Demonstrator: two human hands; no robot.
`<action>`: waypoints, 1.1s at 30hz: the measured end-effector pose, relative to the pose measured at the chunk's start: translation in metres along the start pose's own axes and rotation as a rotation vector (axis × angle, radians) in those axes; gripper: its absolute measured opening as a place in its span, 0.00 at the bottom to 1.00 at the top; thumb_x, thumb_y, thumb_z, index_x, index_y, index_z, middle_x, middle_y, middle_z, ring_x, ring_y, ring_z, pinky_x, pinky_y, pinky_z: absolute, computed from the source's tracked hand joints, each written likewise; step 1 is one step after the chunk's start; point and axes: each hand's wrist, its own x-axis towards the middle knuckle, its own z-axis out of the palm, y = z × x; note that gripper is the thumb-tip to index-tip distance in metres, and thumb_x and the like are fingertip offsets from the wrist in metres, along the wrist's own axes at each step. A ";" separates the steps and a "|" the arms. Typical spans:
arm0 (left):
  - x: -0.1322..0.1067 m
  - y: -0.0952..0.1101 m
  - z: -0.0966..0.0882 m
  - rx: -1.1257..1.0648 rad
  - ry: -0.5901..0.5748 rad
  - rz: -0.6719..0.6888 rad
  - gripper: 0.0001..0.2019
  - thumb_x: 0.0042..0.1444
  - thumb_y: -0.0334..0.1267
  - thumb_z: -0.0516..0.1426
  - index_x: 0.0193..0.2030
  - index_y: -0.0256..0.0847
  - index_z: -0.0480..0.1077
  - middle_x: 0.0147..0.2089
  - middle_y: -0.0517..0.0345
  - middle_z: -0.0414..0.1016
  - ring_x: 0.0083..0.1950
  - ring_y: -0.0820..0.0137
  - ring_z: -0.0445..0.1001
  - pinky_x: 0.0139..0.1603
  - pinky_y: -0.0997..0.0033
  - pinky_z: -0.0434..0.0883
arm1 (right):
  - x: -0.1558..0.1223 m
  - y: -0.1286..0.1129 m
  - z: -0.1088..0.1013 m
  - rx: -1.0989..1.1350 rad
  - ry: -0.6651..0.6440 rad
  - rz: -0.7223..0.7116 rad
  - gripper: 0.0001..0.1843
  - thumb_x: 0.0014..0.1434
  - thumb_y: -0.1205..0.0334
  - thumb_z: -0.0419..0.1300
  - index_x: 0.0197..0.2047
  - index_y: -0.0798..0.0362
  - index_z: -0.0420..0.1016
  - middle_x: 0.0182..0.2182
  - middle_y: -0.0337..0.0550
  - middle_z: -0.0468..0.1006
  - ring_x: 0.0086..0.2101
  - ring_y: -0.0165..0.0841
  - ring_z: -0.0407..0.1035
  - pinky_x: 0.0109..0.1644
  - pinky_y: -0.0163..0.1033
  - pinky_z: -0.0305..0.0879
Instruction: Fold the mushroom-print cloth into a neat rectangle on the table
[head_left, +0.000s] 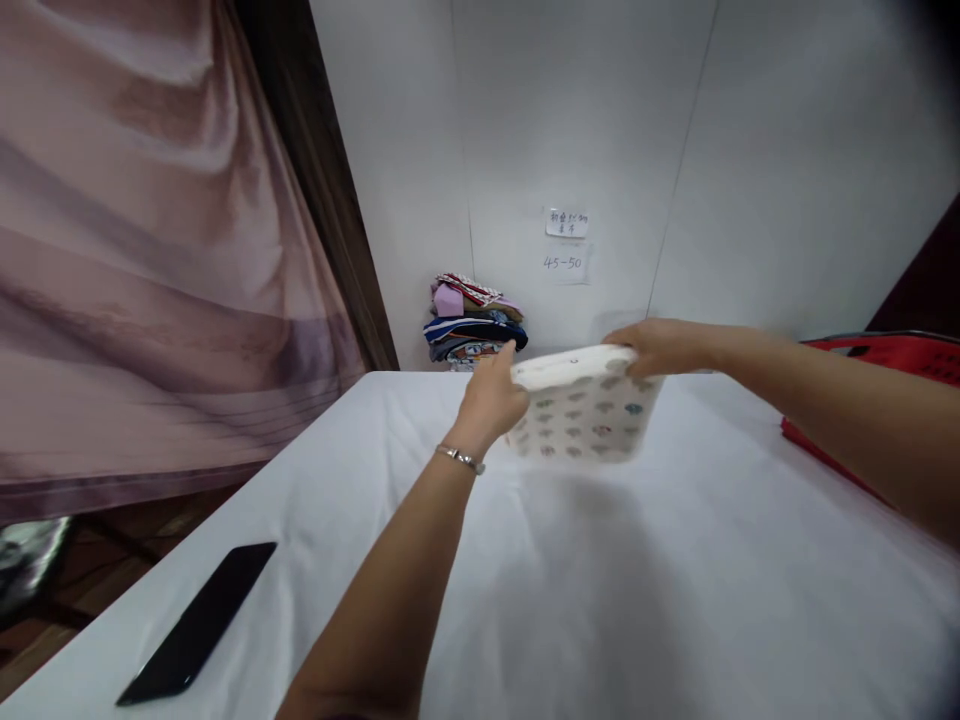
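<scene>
Aloft toward the far edge of the white-covered worktop [525, 620], a folded cloth [577, 410] spans two hands, its long axis running left to right. The left hand [495, 398] pinches one upper corner between its fingers; the right hand [651, 348] grips the other, neither nearer. Small motifs, mostly grey, some teal or reddish, line the white fabric.

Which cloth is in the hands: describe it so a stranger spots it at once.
Find the white-covered table, then the left hand and right hand above its far half. Between them is a white cloth with rows of small motifs, held up, unlike the stacked fabrics behind.
</scene>
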 end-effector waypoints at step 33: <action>-0.177 -0.030 0.091 0.265 -0.263 0.164 0.10 0.52 0.26 0.52 0.40 0.40 0.68 0.40 0.53 0.69 0.45 0.64 0.64 0.51 0.60 0.58 | -0.102 -0.053 0.256 0.259 0.293 -0.148 0.17 0.60 0.65 0.47 0.50 0.50 0.70 0.47 0.48 0.73 0.47 0.40 0.65 0.49 0.48 0.65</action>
